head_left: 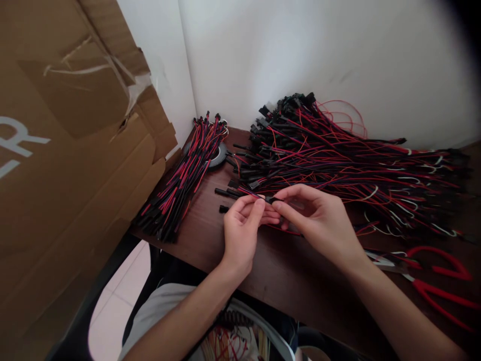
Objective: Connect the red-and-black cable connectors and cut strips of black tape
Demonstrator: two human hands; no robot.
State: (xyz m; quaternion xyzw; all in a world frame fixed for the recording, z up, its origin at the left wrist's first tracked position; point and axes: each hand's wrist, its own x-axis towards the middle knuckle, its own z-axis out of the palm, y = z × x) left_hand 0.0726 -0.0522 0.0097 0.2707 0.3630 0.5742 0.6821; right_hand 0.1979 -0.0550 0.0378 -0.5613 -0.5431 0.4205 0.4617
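My left hand (246,220) is closed, thumb and fingers pinching a thin wire cable near its black end. Close against it, my right hand (313,213) pinches a small black connector (269,199) between thumb and forefinger. The connector is mostly covered by my fingertips, so its exact shape is hard to see. Red and dark wires run left from my fingers toward black-sleeved ends (225,192) on the table. Just behind my hands lies a large pile of red and black wire cables (319,150) with black connectors.
A smaller cable bundle (188,175) lies to the left, partly over a roll of black tape (218,156). Red-handled scissors (417,271) rest at the right. A cardboard box (75,150) stands along the left side. A white wall (319,55) closes off the back of the brown table (210,240).
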